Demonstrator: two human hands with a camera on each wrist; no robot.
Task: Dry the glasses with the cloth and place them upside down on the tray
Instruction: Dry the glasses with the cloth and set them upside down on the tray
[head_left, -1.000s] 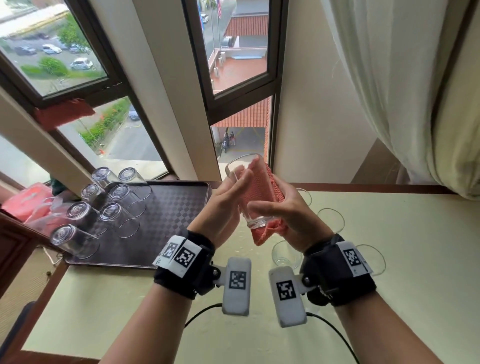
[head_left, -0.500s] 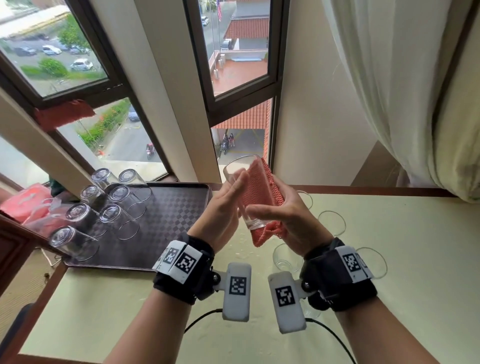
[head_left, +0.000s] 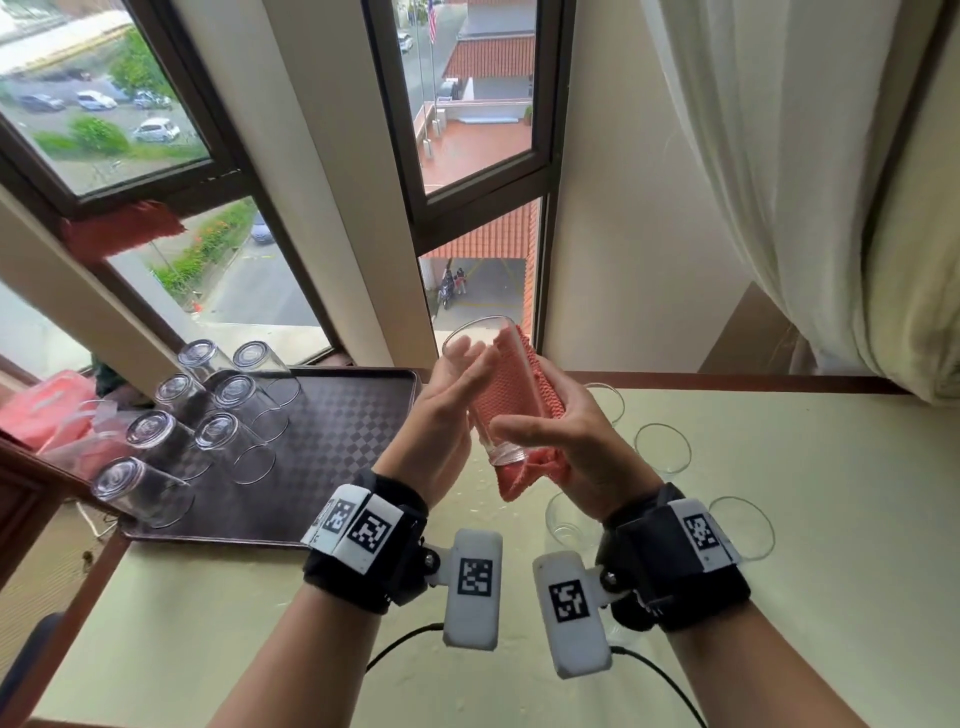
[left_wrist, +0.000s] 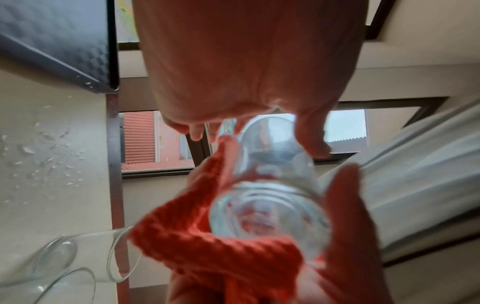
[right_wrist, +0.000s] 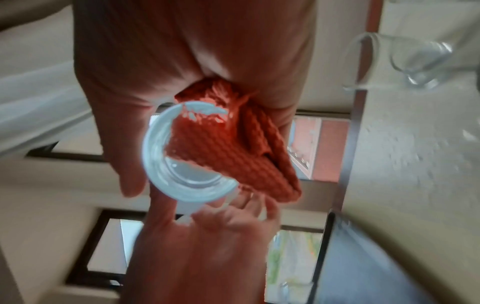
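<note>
Clear glass, a tumbler (head_left: 493, 389), is held in the air between both hands over the near-centre of the cream table (head_left: 779, 597), tilted so that its long axis runs from the thick base, low and near the person, up to the open mouth, far and slightly left; the dark chequered tray (head_left: 337, 441) lies to the left of the hands, so the left hand (head_left: 441, 431) is the nearer to it. The red knitted cloth (head_left: 511, 395) lies against the tumbler's right side and hangs below its base. The right hand (head_left: 566, 457) cups cloth and glass together, thumb curled across the near side by the base, fingers behind the cloth; the left hand rests its nearly straight fingers along the glass's left wall, fingertips near the rim, not wrapped round it. Seven glasses (head_left: 156, 436) already stand mouth-down on the tray's left part, leaving its right part bare; several upright glasses (head_left: 662, 447) wait on the table to the right of the hands. Judged step: wiping the outside; placing would call for turning the mouth downward and carrying the tumbler leftward.
</note>
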